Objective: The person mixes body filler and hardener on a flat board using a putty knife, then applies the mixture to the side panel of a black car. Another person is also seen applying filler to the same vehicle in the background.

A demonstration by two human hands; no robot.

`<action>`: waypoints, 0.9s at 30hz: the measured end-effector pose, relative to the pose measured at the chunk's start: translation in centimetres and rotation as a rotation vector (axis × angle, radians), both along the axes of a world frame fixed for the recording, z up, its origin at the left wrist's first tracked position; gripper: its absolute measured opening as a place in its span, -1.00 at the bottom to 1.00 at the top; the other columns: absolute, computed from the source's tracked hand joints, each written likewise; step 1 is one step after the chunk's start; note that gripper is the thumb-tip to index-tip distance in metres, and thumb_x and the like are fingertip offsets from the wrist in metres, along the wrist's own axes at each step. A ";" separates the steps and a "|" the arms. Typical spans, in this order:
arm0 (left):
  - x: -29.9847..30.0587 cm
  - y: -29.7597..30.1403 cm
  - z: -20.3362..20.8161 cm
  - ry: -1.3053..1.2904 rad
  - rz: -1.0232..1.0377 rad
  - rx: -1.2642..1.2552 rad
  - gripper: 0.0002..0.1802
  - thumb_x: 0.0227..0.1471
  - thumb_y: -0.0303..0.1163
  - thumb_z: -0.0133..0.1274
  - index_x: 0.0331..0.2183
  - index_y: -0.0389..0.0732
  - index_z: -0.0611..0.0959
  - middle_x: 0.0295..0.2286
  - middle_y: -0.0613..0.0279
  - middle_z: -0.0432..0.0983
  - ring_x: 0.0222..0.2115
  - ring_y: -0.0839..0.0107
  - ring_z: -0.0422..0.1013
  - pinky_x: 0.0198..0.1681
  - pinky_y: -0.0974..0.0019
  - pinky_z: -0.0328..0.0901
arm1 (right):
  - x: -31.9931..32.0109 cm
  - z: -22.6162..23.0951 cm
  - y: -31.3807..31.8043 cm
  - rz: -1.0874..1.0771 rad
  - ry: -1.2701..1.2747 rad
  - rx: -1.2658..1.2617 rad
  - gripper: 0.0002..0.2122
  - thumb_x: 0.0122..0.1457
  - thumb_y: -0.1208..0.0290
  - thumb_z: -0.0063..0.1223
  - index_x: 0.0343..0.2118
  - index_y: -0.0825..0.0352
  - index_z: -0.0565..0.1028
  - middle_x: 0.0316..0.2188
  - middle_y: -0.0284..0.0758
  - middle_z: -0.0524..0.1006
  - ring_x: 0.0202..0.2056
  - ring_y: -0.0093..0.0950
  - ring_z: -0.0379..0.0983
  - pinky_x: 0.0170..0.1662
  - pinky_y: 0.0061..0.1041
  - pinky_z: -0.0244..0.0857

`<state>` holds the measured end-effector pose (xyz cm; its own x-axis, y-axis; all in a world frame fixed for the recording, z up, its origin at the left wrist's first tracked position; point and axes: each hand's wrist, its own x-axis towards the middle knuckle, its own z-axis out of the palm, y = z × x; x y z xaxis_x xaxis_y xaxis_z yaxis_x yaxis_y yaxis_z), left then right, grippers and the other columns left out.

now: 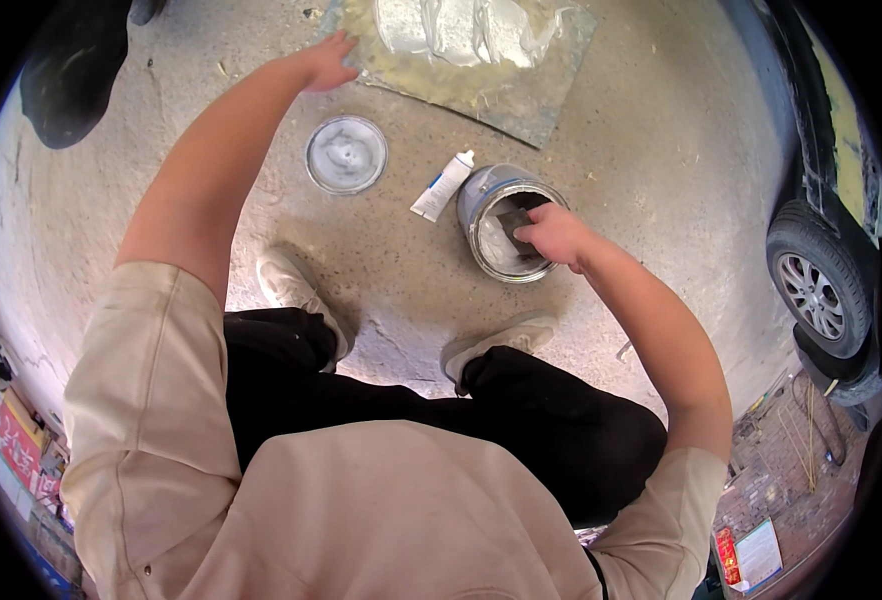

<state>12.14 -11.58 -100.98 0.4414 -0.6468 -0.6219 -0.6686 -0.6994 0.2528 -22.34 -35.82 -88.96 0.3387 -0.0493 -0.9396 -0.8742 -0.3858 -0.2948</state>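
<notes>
My right hand point(558, 238) grips a dark flat scraper point(514, 230) inside the mouth of a metal can point(473, 197). Pale paste point(496, 245) coats the inside of the can, which leans with its opening toward me. My left hand point(329, 62) is empty, fingers apart, beside the left edge of a flat board point(521, 110); whether it touches the board I cannot tell. Thick whitish paste point(461, 30) is spread over the board's far part. A white tube point(443, 187) with a cap lies just left of the can.
A round can lid point(347, 155) smeared with paste lies on the concrete floor point(661, 130), below my left hand. My shoes point(496, 345) are close to the can. A vehicle wheel point(819, 280) stands at the right, and a dark object point(73, 75) is at the upper left.
</notes>
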 end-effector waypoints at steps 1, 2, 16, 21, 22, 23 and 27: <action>-0.1 0.0 0.1 -0.002 -0.001 0.006 -0.19 0.02 -0.15 -0.07 0.23 -0.19 0.04 0.25 -0.11 -0.23 0.27 0.08 -0.20 0.28 0.21 -0.13 | 0.0 0.1 -0.1 -0.039 0.018 0.022 -0.78 0.00 0.41 0.06 -0.37 0.49 0.55 -0.50 -0.18 0.54 -0.46 -0.42 0.44 -0.33 -0.40 0.29; -0.1 0.0 0.2 -0.005 -0.003 0.013 -0.19 0.02 -0.15 -0.08 0.23 -0.19 0.04 0.25 -0.11 -0.23 0.27 0.08 -0.20 0.28 0.21 -0.13 | -0.1 0.2 -0.1 -0.055 0.015 0.039 -0.79 0.01 0.42 0.06 -0.36 0.48 0.56 -0.50 -0.20 0.55 -0.46 -0.44 0.44 -0.33 -0.41 0.28; -0.2 0.3 -0.3 -0.022 -0.008 0.029 -0.18 0.01 -0.14 -0.10 0.24 -0.16 0.02 0.26 -0.09 -0.27 0.27 0.08 -0.22 0.28 0.21 -0.13 | -2.4 2.3 0.0 -0.490 -0.057 0.137 -0.82 0.10 0.43 0.03 -0.28 0.40 0.54 -0.40 -0.37 0.56 -0.38 -0.55 0.41 -0.26 -0.52 0.26; -0.3 -0.1 0.1 -0.020 -0.029 0.043 -0.18 0.02 -0.15 -0.10 0.25 -0.16 0.02 0.26 -0.08 -0.27 0.28 0.08 -0.22 0.28 0.21 -0.14 | -6.0 2.2 0.4 -0.839 -0.100 0.275 -0.76 0.16 0.48 -0.03 -0.13 0.44 0.44 -0.20 -0.29 0.52 -0.17 -0.50 0.42 -0.02 -0.50 0.22; -0.3 -0.1 0.1 -0.015 -0.026 0.047 -0.18 0.02 -0.15 -0.10 0.25 -0.16 0.01 0.26 -0.08 -0.27 0.28 0.08 -0.22 0.28 0.21 -0.14 | -6.4 2.3 0.5 -0.900 -0.102 0.315 -0.74 0.17 0.50 -0.05 -0.08 0.46 0.41 -0.14 -0.27 0.51 -0.10 -0.47 0.42 0.05 -0.47 0.21; -0.3 -0.1 0.2 -0.011 -0.023 0.051 -0.18 0.02 -0.15 -0.11 0.25 -0.16 0.01 0.26 -0.08 -0.27 0.28 0.08 -0.23 0.28 0.21 -0.14 | -6.8 2.6 0.7 -0.939 -0.126 0.335 -0.75 0.18 0.49 -0.05 -0.09 0.44 0.42 -0.15 -0.27 0.51 -0.11 -0.48 0.42 0.04 -0.47 0.21; -0.2 0.3 -0.2 -0.006 -0.041 0.031 -0.17 0.03 -0.06 -0.11 0.25 -0.13 0.01 0.26 -0.09 -0.29 0.27 0.03 -0.23 0.28 0.16 -0.13 | -7.4 3.3 1.1 -1.068 -0.186 0.407 -0.77 0.20 0.47 -0.05 -0.10 0.42 0.43 -0.15 -0.26 0.51 -0.11 -0.48 0.41 0.04 -0.45 0.20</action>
